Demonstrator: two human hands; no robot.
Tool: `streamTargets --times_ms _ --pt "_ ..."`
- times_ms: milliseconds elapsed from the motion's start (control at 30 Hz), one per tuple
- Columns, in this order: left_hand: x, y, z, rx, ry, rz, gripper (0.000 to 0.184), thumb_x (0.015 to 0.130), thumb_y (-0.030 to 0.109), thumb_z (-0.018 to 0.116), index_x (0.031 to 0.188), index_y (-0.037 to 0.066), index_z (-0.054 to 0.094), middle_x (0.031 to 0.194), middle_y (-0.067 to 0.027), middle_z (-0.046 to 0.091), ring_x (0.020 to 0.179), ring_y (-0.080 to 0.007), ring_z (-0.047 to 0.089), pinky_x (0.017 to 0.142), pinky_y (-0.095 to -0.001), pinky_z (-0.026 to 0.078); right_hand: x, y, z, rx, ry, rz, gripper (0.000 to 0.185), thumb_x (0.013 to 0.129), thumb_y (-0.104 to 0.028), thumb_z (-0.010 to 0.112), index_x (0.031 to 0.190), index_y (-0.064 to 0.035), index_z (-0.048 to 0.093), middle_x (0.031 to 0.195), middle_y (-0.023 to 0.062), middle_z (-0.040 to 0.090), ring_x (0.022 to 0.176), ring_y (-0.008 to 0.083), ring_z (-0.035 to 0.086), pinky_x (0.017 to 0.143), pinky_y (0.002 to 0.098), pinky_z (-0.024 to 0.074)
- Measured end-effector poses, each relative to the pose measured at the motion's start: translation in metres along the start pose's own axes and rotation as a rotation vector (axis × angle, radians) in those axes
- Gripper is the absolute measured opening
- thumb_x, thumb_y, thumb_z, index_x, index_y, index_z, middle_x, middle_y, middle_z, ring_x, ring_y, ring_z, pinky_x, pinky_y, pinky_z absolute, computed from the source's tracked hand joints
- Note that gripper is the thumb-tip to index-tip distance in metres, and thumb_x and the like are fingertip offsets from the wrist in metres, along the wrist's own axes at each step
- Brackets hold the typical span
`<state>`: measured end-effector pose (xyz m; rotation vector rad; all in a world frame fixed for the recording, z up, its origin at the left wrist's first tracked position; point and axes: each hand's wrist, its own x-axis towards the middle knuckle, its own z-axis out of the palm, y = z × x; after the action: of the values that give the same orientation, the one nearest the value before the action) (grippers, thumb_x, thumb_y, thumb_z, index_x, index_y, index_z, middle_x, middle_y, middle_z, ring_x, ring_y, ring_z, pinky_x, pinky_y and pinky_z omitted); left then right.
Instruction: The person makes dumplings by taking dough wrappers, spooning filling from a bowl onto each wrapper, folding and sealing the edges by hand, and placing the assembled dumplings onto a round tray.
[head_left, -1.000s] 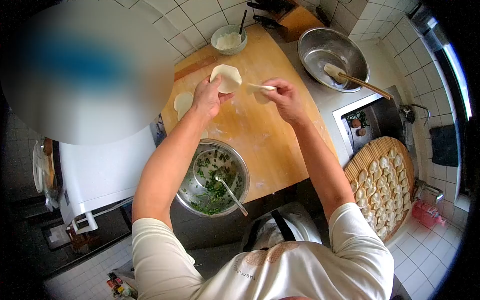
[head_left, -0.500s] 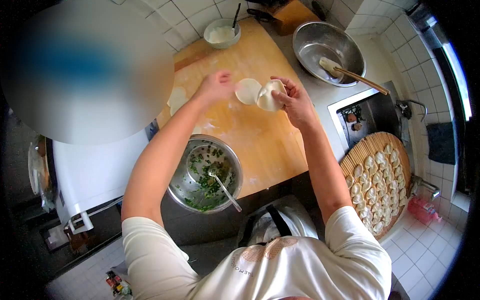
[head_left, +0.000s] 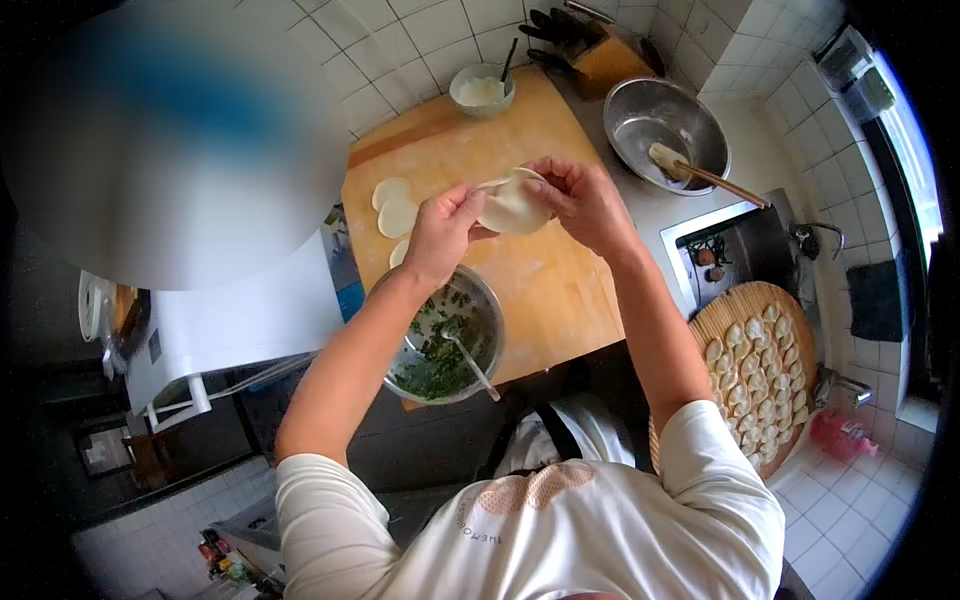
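Note:
Over the wooden board, a round dumpling wrapper (head_left: 513,210) is stretched between my two hands. My left hand (head_left: 443,232) pinches its left edge between thumb and fingers. My right hand (head_left: 582,205) grips the opposite edge, fingers curled. Whether it is one wrapper or more, I cannot tell. Left of my hands, several flat dough wrappers (head_left: 397,217) lie on the board, one partly behind my left wrist. Below my left hand stands a steel bowl (head_left: 497,335) of chopped green filling (head_left: 445,362), a spoon (head_left: 472,364) resting in it.
The floured wooden board (head_left: 550,290) spans the counter. At its back stands a small bowl of white powder (head_left: 482,92). A large steel bowl (head_left: 620,115) with chopsticks (head_left: 720,183) sits right, near the sink (head_left: 745,255). Rows of dumplings (head_left: 755,380) cover a round woven tray (head_left: 705,325).
My left hand has come right and taken hold of the wrapper's left edge. The wrapper now spans both hands. The whole view has shifted slightly.

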<state>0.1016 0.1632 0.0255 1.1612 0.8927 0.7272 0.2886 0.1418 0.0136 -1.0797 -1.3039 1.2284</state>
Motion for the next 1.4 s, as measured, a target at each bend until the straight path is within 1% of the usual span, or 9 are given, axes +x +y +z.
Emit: streamTargets --times_ms 233,333,600,800,967,1067,1200,1333,1400 --pt "-0.046 0.019 0.015 -0.569 0.056 -0.015 0.029 0.089 0.022 0.05 0.105 -0.002 0.055 0.1 -0.0084 0.061 0.091 -0.0146 0.059 0.079 -0.0294 0.049 -0.01 -0.017 0.02 -0.042 0.021 0.092 0.022 0.088 -0.021 0.055 0.091 -0.001 0.061 0.075 -0.0031 0.056 0.068 0.0046 0.05 0.061 0.0211 0.0422" --pt "-0.057 0.009 0.006 -0.283 0.091 0.027 0.026 0.085 0.02 0.057 0.101 -0.001 0.058 0.096 -0.0076 0.062 0.088 -0.015 0.06 0.079 -0.0299 0.049 -0.012 -0.026 0.028 -0.122 -0.03 0.028 0.022 0.088 -0.022 0.055 0.091 -0.0014 0.061 0.075 -0.0029 0.057 0.069 0.0046 0.051 0.062 0.0212 0.0427" --pt "-0.097 0.015 0.006 -0.379 0.082 0.072 0.021 0.08 0.013 0.064 0.096 0.001 0.059 0.093 -0.0061 0.063 0.084 -0.0148 0.061 0.08 -0.0297 0.049 -0.007 -0.048 0.053 0.017 -0.159 0.025 0.02 0.086 -0.021 0.058 0.087 -0.0018 0.062 0.076 -0.0014 0.06 0.07 0.0053 0.053 0.064 0.0222 0.0446" --pt "-0.12 0.008 -0.016 -0.241 0.078 0.043 0.023 0.08 0.013 0.064 0.099 0.002 0.059 0.094 -0.0038 0.062 0.088 -0.0126 0.059 0.08 -0.028 0.048 -0.004 -0.064 0.084 -0.173 -0.326 -0.059 0.019 0.082 -0.022 0.062 0.088 -0.0045 0.065 0.074 0.0032 0.063 0.068 0.0087 0.055 0.063 0.0257 0.0462" --pt "-0.146 0.02 -0.017 -0.344 -0.003 0.037 0.025 0.078 0.016 0.067 0.098 0.003 0.06 0.089 -0.0015 0.062 0.083 -0.0099 0.058 0.075 -0.0243 0.047 0.0 -0.07 0.113 -0.389 -0.548 -0.384 0.014 0.08 -0.013 0.062 0.087 -0.0011 0.063 0.075 0.0051 0.062 0.071 0.0093 0.056 0.065 0.0238 0.0451" --pt "-0.148 0.003 -0.042 -0.011 0.126 0.168 0.032 0.075 0.01 0.069 0.102 0.0 0.056 0.096 -0.0056 0.062 0.088 -0.013 0.058 0.078 -0.0269 0.046 -0.004 -0.093 0.131 -0.449 -0.592 -0.407 0.015 0.077 -0.014 0.064 0.088 -0.0037 0.063 0.074 0.0071 0.062 0.067 0.0111 0.056 0.062 0.0251 0.0445" --pt "-0.157 0.005 -0.047 -0.078 0.267 0.321 0.03 0.075 0.009 0.069 0.1 0.0 0.056 0.095 -0.0054 0.062 0.087 -0.0128 0.058 0.077 -0.0256 0.047 -0.002 -0.089 0.146 -0.493 -0.601 -0.401 0.018 0.075 -0.011 0.065 0.092 -0.0044 0.063 0.071 0.008 0.062 0.065 0.0127 0.057 0.058 0.027 0.0447" --pt "-0.17 0.007 -0.053 -0.274 0.125 0.144 0.031 0.076 0.009 0.067 0.102 -0.002 0.055 0.091 -0.005 0.063 0.082 -0.0117 0.059 0.074 -0.026 0.048 0.0 -0.088 0.157 -0.509 -0.703 -0.596 0.022 0.073 -0.008 0.065 0.094 -0.0043 0.062 0.076 0.0081 0.063 0.066 0.0147 0.058 0.059 0.0281 0.0461" --pt "-0.17 -0.002 -0.068 -0.249 0.122 0.087 0.036 0.078 0.012 0.065 0.11 0.0 0.051 0.1 -0.0081 0.06 0.09 -0.0143 0.058 0.078 -0.0281 0.048 -0.005 -0.088 0.161 -0.507 -0.618 -0.628 0.022 0.074 -0.008 0.065 0.095 -0.0043 0.062 0.078 0.0086 0.062 0.067 0.0161 0.058 0.06 0.029 0.0466"
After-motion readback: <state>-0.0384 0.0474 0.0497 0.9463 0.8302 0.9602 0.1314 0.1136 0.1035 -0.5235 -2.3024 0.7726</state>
